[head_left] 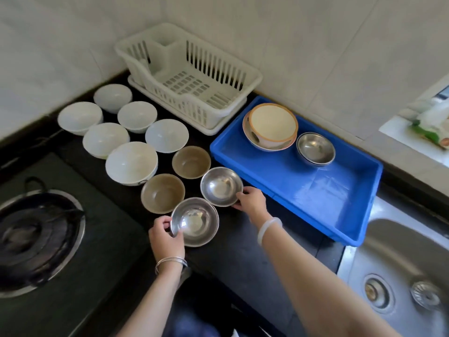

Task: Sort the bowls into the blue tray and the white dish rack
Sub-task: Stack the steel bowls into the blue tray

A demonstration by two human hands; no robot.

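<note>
The left hand [166, 237] grips the nearer steel bowl [194, 222], the right hand [251, 201] the farther steel bowl [221, 186].

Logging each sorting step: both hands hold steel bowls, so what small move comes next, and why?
Probably lift the far steel bowl, held by the right hand, across into the blue tray and nest it in the steel stack there; steel already sits in that tray, nearest this hand. The near steel bowl in the left hand can follow.
</note>
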